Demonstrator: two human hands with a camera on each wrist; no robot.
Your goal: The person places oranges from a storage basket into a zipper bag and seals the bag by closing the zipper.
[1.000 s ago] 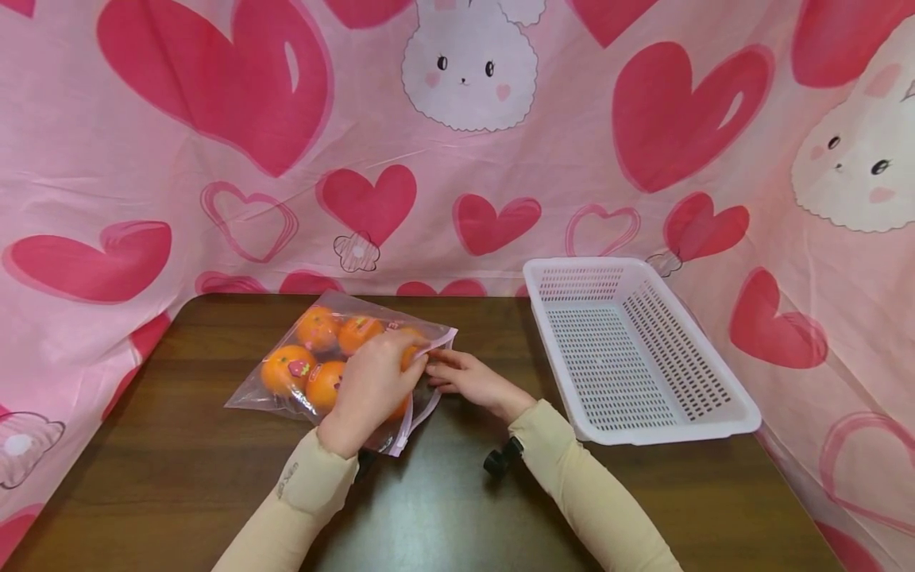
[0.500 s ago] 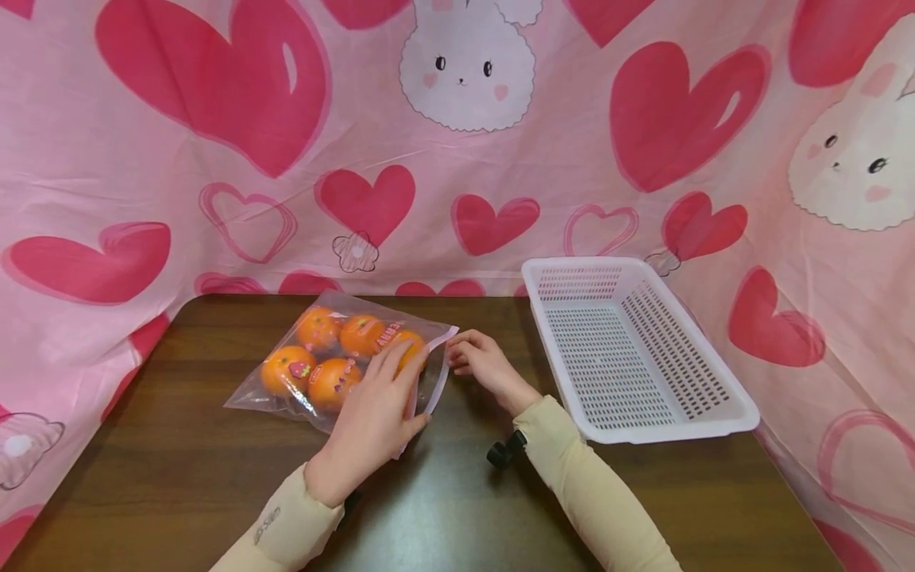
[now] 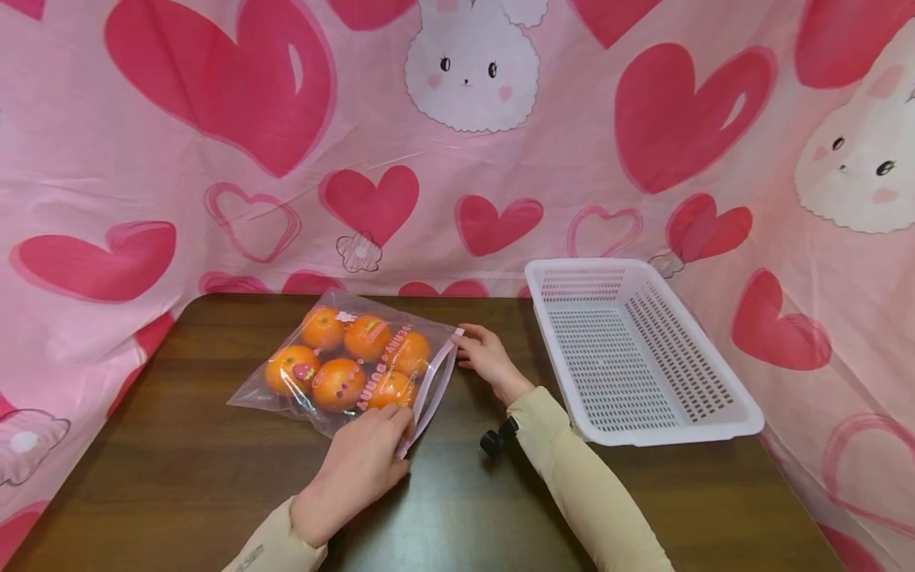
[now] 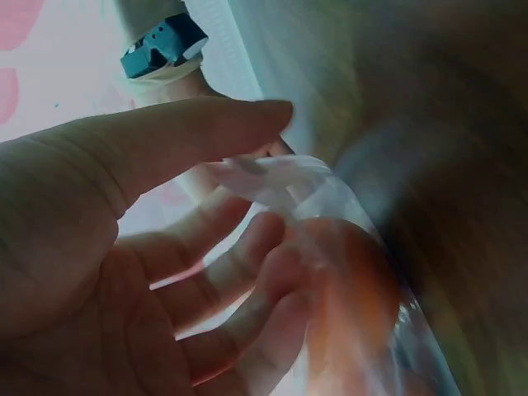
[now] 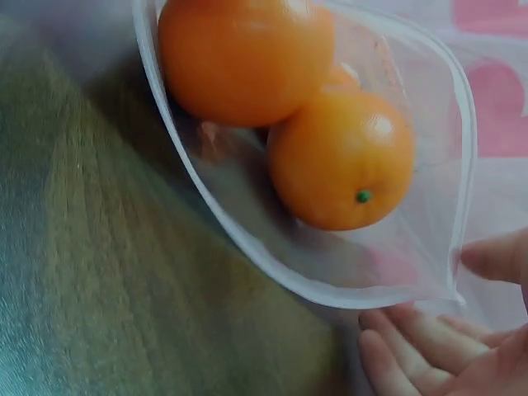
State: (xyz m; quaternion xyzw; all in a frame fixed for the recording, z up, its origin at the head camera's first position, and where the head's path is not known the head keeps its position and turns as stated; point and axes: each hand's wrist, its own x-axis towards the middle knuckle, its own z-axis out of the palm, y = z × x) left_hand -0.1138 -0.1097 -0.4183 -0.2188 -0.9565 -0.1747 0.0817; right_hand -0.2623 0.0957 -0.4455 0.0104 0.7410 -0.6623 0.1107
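A clear zip bag [image 3: 438, 380] with pink lettering lies on the table, several oranges [image 3: 337, 384] inside it. Its mouth faces right and gapes in the right wrist view, where an orange [image 5: 342, 161] with a green stem end shows. My left hand [image 3: 364, 457] is at the near corner of the mouth. The fingers [image 4: 268, 272] bend against the film there, and the thumb [image 4: 206, 136] stands apart from them. At the far corner, my right hand [image 3: 489, 359] has its thumb [image 5: 495, 256] at the bag's edge and its fingers spread below the corner.
To the right, a white perforated plastic basket [image 3: 572, 381] stands on the dark wooden table [image 3: 179, 469] with nothing in it. A pink cloth [image 3: 300, 214] printed with hearts and rabbits hangs behind and at both sides. A black wrist camera [image 3: 498, 437] sits under the right wrist.
My left hand has come off the top of the bag and moved down to the mouth's near corner. My right hand has shifted to the far corner. The bag's mouth lies more uncovered.
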